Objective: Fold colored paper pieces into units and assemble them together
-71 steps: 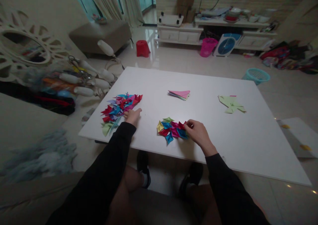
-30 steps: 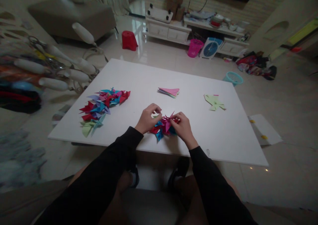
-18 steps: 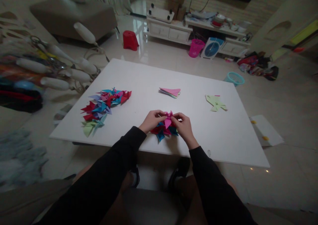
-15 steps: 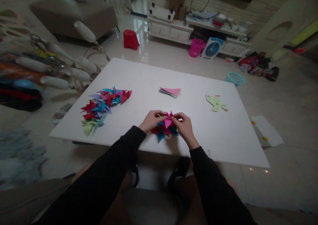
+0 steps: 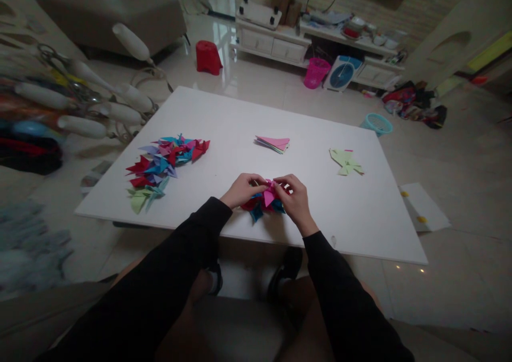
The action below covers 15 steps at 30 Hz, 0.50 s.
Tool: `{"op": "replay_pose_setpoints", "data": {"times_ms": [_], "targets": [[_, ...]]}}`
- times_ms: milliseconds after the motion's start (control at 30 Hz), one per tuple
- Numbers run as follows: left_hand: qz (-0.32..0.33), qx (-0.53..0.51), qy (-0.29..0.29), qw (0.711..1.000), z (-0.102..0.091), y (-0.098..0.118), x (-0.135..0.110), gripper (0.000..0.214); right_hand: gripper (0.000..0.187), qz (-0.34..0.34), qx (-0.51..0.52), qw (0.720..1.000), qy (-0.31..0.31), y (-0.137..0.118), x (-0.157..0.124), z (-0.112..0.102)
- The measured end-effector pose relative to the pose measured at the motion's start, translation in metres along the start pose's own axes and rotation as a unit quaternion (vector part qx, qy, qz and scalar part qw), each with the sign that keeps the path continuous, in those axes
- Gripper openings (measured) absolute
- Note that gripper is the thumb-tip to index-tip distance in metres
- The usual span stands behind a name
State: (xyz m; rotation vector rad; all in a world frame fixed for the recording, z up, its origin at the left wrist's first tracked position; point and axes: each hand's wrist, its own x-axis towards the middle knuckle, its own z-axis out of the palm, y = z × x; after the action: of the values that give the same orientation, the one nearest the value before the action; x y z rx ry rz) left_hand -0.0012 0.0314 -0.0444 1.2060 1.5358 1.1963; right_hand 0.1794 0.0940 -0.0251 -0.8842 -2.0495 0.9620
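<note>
Between my two hands is a pink origami crane [image 5: 269, 195], its folded point hanging down toward me. My left hand [image 5: 245, 190] pinches it from the left with thumb and finger. From the right, my right hand [image 5: 295, 196] is closed on it too, its fingers bent over the top. Just below and behind the crane lies a small heap of blue, red and pink folded paper [image 5: 256, 214], partly hidden by my hands. A larger pile of colourful paper cranes [image 5: 160, 165] lies on the left of the white table [image 5: 224, 117].
Folded pink and green paper pieces [image 5: 276, 142] lie mid-table, and pale green ones [image 5: 346, 162] on the right. Beyond the table stand a red stool [image 5: 208, 58], a pink basket [image 5: 317, 73] and a blue-white fan [image 5: 342, 74]. A lamp [image 5: 132, 42] with white shades rises at left.
The whole view has shifted slightly. My right fingers have bent further over the top of the pink crane; my left hand keeps its pinch.
</note>
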Motion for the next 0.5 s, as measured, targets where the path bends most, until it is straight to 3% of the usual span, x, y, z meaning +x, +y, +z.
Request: {"op": "replay_pose_setpoints", "data": {"times_ms": [200,333,500], "targets": [[0.023,0.028,0.01,0.999,-0.0029,-0.0027,0.0015,0.025,0.017,0.04,0.021,0.999,0.006,0.0029,0.0036,-0.0006],[0.017,0.032,0.022,0.999,-0.0056,-0.0019,0.0026,0.027,0.032,0.087,0.059,0.994,0.021,0.0062,0.0048,-0.0006],[0.011,0.016,0.019,1.0,-0.0055,-0.001,0.0017,0.029,0.015,0.105,0.044,0.994,0.0,0.0088,0.0031,0.0015]]}}
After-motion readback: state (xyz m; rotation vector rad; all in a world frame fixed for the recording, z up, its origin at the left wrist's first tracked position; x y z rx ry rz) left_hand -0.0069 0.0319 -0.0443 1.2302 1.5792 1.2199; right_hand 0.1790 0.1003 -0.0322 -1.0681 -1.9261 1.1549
